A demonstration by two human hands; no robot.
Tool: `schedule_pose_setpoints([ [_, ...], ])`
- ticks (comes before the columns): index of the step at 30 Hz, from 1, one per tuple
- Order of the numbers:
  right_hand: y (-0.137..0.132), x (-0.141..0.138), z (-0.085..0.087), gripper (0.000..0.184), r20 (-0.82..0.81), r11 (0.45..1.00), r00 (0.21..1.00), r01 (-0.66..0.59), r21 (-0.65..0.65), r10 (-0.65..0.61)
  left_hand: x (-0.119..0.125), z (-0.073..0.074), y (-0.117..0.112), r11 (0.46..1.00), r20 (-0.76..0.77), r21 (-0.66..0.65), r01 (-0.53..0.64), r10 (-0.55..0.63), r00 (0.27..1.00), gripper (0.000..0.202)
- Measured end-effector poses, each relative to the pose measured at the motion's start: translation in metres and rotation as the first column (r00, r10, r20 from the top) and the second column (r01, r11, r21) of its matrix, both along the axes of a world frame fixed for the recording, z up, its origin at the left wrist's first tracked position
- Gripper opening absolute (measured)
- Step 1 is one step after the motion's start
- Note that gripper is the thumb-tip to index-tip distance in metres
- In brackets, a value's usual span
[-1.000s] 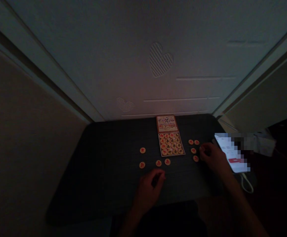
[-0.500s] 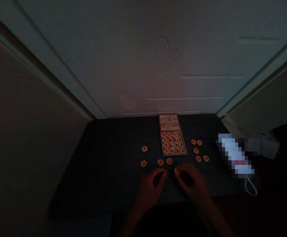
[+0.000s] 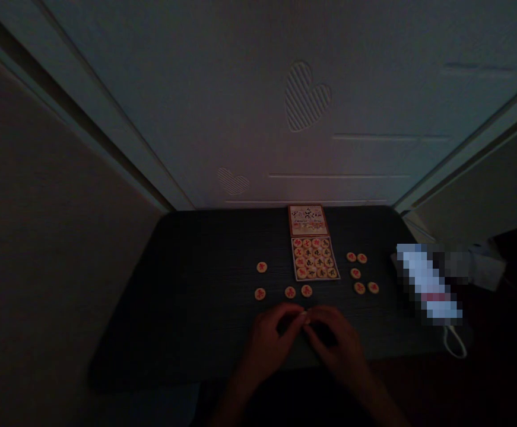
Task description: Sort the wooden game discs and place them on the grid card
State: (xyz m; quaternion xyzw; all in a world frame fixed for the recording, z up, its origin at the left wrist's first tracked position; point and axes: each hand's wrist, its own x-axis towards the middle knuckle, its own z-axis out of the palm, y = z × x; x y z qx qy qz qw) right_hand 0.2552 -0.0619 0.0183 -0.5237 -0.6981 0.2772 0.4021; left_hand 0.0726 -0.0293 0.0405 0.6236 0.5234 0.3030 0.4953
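My left hand (image 3: 269,335) and my right hand (image 3: 336,338) meet over the near part of the table. Their fingertips are pinched together around a small pale xiangqi piece (image 3: 306,318), mostly hidden by the fingers. Just beyond the hands lie two round pieces with red characters, a middle piece (image 3: 289,292) and a piece right of it (image 3: 307,290). Farther off sits an open box (image 3: 317,279) filled with rows of red and black pieces, its printed lid (image 3: 308,220) touching its far side.
On the left lie two more red pieces, a nearer one (image 3: 260,293) and a farther one (image 3: 262,267). Several red pieces (image 3: 355,273) are scattered right of the box. A blurred-out bright object (image 3: 427,281) with a white loop (image 3: 456,344) rests at the table's right edge. A white panel (image 3: 249,118) with hearts rises behind the dark table (image 3: 196,308).
My hands were apart, with a piece in my right fingertips. Now the right hand has moved left and its fingertips meet the left hand's at the piece. The view has shifted slightly.
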Motion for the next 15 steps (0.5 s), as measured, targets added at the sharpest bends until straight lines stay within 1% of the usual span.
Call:
schedule_pose_setpoints([
  [3, 0.0026, -0.0005, 0.0025, 0.020, -0.013, 0.999, 1.000, 0.008, -0.048, -0.009, -0.0003, -0.0001, 0.0003, 1.000, -0.004, 0.012, -0.003, 0.003, 1.000, 0.020],
  [6, 0.0043, -0.0017, 0.0043, 0.021, -0.024, 0.996, 1.000, 0.016, -0.086, -0.019, -0.0012, 0.0002, 0.0004, 0.999, 0.003, 0.036, 0.018, -0.019, 1.000, 0.021],
  [10, 0.0059, -0.0025, 0.0058, 0.016, -0.037, 0.990, 0.999, 0.026, -0.139, -0.031, -0.0022, -0.0005, -0.0003, 0.995, 0.014, 0.085, 0.047, -0.048, 0.999, 0.021],
  [15, 0.0070, -0.0018, 0.0049, 0.013, -0.048, 0.984, 0.996, 0.071, -0.165, -0.080, -0.0025, -0.0038, -0.0026, 0.993, 0.004, 0.111, 0.040, -0.040, 0.999, 0.021],
])
